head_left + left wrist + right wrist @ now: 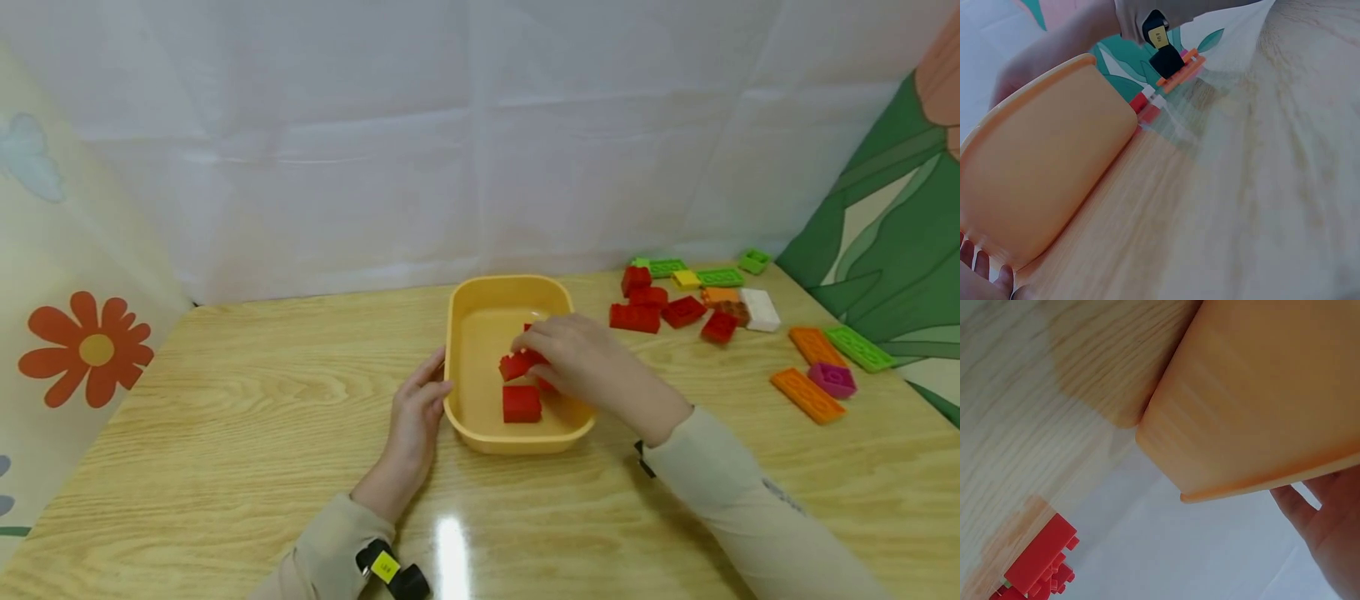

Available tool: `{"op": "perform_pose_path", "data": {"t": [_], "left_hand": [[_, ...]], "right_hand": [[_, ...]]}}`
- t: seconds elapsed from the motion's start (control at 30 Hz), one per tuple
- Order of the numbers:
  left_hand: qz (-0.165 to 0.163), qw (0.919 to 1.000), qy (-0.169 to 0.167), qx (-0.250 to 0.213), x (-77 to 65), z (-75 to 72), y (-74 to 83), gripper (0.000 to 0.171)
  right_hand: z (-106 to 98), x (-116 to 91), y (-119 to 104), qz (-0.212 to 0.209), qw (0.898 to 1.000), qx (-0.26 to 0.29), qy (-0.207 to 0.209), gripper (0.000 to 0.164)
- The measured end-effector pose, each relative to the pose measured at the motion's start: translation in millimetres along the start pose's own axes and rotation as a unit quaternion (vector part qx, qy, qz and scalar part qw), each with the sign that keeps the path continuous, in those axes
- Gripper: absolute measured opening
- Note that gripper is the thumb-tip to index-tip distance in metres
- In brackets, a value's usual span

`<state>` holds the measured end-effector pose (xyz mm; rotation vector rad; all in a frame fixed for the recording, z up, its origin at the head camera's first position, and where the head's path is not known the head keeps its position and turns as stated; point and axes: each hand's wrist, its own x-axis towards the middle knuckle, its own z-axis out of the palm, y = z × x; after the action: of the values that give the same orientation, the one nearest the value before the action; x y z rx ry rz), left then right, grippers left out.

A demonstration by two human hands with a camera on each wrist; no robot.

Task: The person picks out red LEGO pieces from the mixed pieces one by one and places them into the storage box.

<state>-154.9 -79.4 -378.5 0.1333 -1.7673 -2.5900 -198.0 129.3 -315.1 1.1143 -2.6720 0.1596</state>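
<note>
— Going from the left, what do we have?

— Our left hand (415, 417) is relaxed, its fingers laid against the outer wall of the yellow tub (517, 446) on the desk (262, 417)

— And the red brick (517, 365)?

— We have it inside the tub; its long axis seems to run crosswise, the visible end pointing left and dipping slightly, the other hidden by fingers

— How should it handle?

— Probably light, stiff, hard to break, a little slick; we'd pinch its sides near the right end, where our right hand (581, 354) grips it
</note>
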Motion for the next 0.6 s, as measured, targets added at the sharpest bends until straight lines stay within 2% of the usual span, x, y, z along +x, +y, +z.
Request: {"op": "perform_pose_path", "data": {"t": [0.6], "left_hand": [[0.003, 1.0000, -0.002, 0.004, 0.1, -0.4, -1.0, 0.055]], "right_hand": [[3.9, 1.3, -3.1, 0.019, 0.999, 0.004, -0.035, 0.027]]}}
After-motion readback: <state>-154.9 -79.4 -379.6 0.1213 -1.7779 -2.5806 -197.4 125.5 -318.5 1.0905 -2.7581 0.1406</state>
